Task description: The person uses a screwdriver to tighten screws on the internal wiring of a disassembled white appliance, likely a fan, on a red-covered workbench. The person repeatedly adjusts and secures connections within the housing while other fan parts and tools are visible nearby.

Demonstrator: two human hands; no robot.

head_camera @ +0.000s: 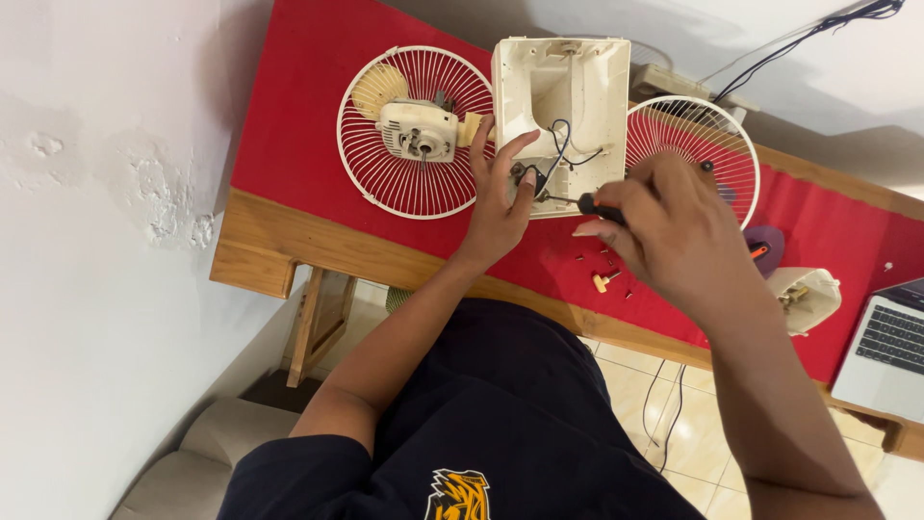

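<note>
Left hand point(500, 207) is steadying the cream fan base point(561, 106) on the red bench point(318, 106), fingers loosely open. Right hand point(664, 226) is gripping a screwdriver point(577, 202), fingers closed, tip at the base's wiring. Probably working a screw; calls for steady tip alignment.

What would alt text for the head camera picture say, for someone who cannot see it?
Seen from above, a person's right hand holds a screwdriver to the open cream fan base while the left hand steadies it. It sits on a red table between two white fan grilles, one carrying the motor, with loose screws nearby.
</note>
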